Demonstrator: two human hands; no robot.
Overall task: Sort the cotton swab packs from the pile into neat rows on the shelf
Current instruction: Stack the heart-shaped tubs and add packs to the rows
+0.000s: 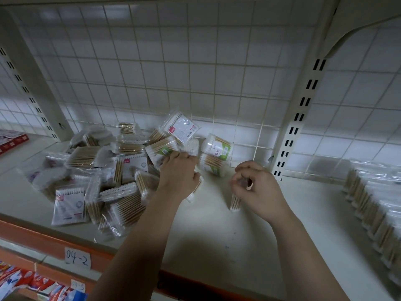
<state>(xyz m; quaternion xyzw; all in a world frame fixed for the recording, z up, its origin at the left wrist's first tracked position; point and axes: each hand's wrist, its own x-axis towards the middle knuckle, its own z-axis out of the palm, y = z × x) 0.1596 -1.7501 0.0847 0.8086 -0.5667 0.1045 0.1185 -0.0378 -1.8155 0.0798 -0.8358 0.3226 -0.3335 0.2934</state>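
Note:
A loose pile of cotton swab packs point(104, 179) covers the left half of the white shelf point(217, 240), some flat in clear bags, some with white cards. Two round tubs of swabs point(217, 148) lie at the back by the wire grid. My left hand point(180, 174) is at the pile's right edge, fingers closed over a swab pack point(196, 190) that pokes out beneath it. My right hand point(258, 190) is just to the right, pinching a small clear swab pack point(235, 203) that hangs upright from its fingers. A neat row of packs point(373, 211) stands along the shelf's right side.
A wire grid back panel point(173, 72) and slotted uprights point(297, 118) bound the shelf. The orange front rail carries a paper tag reading 04-2 point(77, 257). Red boxes point(10, 140) sit far left; colourful packets point(32, 283) fill the shelf below.

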